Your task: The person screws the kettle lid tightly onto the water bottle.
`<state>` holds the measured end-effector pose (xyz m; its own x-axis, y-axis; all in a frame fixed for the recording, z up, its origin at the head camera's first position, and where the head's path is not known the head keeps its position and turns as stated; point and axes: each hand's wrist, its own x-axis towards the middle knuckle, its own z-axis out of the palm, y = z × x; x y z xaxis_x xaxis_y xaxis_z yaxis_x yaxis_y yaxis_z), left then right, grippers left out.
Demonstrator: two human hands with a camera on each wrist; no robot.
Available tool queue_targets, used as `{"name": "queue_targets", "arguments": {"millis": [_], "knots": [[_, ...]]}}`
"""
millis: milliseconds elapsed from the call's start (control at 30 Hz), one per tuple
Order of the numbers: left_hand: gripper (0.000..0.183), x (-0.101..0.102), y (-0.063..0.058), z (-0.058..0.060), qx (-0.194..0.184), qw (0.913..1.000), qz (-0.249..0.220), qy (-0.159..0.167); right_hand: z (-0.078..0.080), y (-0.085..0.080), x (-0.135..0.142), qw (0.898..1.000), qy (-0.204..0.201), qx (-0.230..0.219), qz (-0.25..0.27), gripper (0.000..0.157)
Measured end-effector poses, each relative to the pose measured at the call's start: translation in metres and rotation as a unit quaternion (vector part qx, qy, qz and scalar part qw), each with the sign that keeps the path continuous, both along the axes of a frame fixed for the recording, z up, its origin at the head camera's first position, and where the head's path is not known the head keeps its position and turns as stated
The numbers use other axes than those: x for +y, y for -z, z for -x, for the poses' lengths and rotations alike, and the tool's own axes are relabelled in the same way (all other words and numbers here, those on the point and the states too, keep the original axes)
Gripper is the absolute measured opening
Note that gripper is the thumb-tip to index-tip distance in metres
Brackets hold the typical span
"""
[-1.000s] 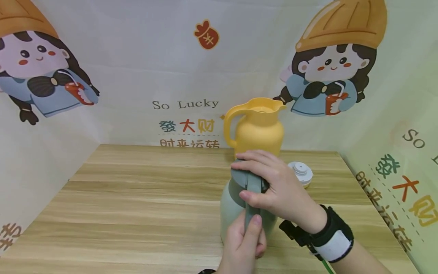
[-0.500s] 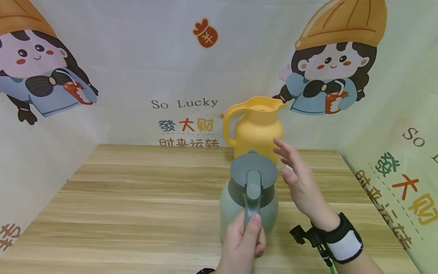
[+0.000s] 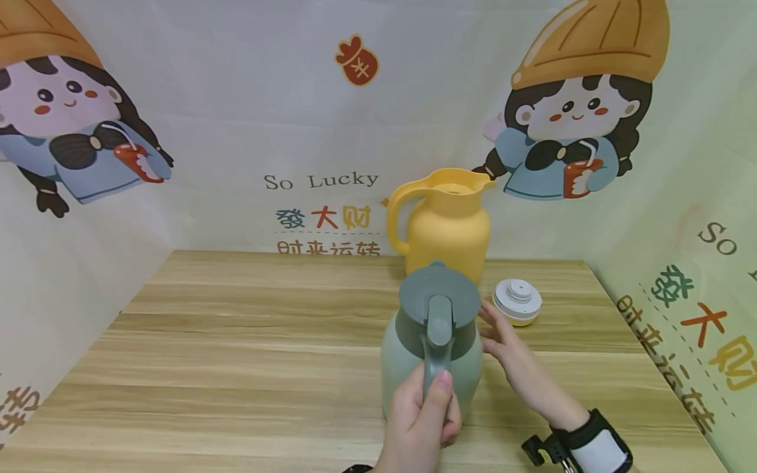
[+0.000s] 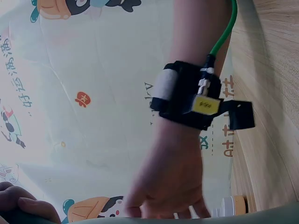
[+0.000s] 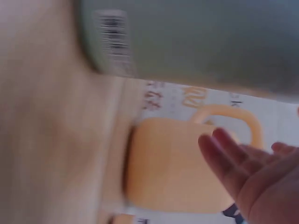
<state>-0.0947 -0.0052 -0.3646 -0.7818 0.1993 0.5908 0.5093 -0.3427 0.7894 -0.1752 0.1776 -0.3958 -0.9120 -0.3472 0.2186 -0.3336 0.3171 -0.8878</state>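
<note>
A green vacuum jug (image 3: 393, 355) with a dark grey-green lid (image 3: 434, 289) stands on the table, its handle toward me. My left hand (image 3: 416, 414) grips that handle, thumb on top. Beside the jug's right side is my right hand (image 3: 505, 341), its fingers extended and their tips by the jug's shoulder; whether they touch it I cannot tell. In the right wrist view the right hand (image 5: 266, 177) has loosely straight fingers and holds nothing. A barcode label (image 5: 114, 37) shows on the green jug there. The left wrist view shows only some left-hand fingers (image 4: 28, 205).
Behind the green jug stands a yellow jug (image 3: 446, 230) with its top uncovered. A white and yellow stopper (image 3: 517, 302) lies on the wooden table (image 3: 236, 355) to the right. Printed cloth walls (image 3: 225, 118) enclose the back and sides.
My right hand has lifted off the green jug's lid, swung out to the right, then lowered to the jug's right side. The left hand keeps its hold on the handle.
</note>
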Motion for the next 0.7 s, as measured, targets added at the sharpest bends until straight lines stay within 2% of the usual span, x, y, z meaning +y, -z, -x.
{"name": "queue_targets", "arguments": {"millis": [100, 167, 300, 500, 700], "knots": [[0.024, 0.000, 0.001, 0.001, 0.013, 0.9999, -0.004, 0.002, -0.005, 0.013, 0.003, 0.999, -0.034, -0.023, -0.013, 0.059], [0.025, 0.000, 0.001, 0.001, 0.016, 0.9999, -0.003, 0.001, -0.009, 0.021, 0.005, 0.998, -0.057, -0.022, -0.023, 0.066], [0.025, -0.001, 0.001, 0.001, 0.018, 0.9998, 0.002, -0.002, -0.015, 0.032, 0.007, 0.994, -0.098, 0.020, -0.051, 0.083], [0.025, -0.001, 0.000, 0.000, 0.007, 1.0000, 0.004, 0.000, -0.021, 0.038, 0.004, 0.991, -0.101, 0.065, -0.066, 0.091], [0.024, -0.002, -0.002, -0.002, -0.006, 0.9999, 0.014, -0.001, -0.022, 0.043, -0.003, 0.993, -0.092, 0.061, -0.039, 0.107]]}}
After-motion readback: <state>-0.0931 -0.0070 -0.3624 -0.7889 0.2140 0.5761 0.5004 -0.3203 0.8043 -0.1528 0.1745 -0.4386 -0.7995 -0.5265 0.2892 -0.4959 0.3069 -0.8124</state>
